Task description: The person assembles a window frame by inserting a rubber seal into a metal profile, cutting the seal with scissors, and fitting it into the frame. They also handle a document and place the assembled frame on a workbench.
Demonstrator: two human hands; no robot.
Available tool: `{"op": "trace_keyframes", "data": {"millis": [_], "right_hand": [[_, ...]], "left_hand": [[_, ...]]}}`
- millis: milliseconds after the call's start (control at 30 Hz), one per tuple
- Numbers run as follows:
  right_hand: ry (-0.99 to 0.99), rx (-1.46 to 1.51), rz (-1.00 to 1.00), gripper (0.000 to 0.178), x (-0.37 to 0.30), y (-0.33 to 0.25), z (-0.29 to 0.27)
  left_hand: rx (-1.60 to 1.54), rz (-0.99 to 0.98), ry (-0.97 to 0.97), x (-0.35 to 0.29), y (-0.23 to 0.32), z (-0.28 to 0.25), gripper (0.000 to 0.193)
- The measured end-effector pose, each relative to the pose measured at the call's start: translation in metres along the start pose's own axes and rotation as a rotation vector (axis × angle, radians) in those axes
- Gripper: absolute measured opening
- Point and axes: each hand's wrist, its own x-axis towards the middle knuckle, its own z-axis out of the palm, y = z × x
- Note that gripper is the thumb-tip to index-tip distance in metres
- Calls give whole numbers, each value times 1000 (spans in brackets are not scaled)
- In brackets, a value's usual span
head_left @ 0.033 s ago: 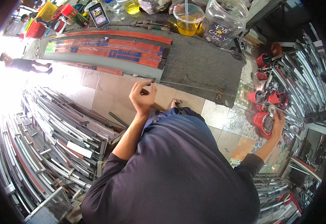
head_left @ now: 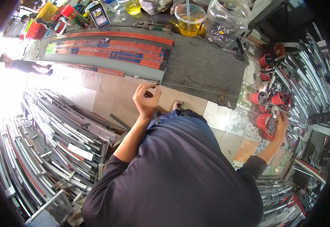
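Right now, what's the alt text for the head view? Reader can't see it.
A person's left hand, near the edge of a grey-topped bench, and outstretched right hand, near red baskets, appear to hold a thin pale strand between them. Orange-faced strips lie on the bench; long profiles are stacked on both sides.

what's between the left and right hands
In the head view, a thin pale strand runs from the left hand toward the right hand; grey worktop, tiled floor and red baskets also show there.
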Motion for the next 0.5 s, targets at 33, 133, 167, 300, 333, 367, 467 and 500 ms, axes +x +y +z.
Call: {"op": "trace_keyframes", "data": {"millis": [33,133,167,300,333,367,467,500], "right_hand": [[6,-9,3,25,0,0,0],[13,-25,18,25,0,-4,-1],[15,-52,-12,25,0,-5,-1],[3,-102,-43,25,9,1,0],[6,-95,-13,26,14,7,2],[-18,-93,-70,26,18,13,5],[-65,-108,-80,28,30,31,18],[-80,-138,-59,29,31,32,26]], "left_hand": [[-10,18,-60,-4,5,5,19],[-25,63,-111,-10,14,23,19],[-16,77,-124,-10,14,27,19],[49,152,-127,-10,12,36,23],[60,153,-116,-11,11,37,23],[72,144,-114,-12,11,38,23],[71,115,-89,-15,9,40,24],[66,105,-74,-16,8,42,23]]}}
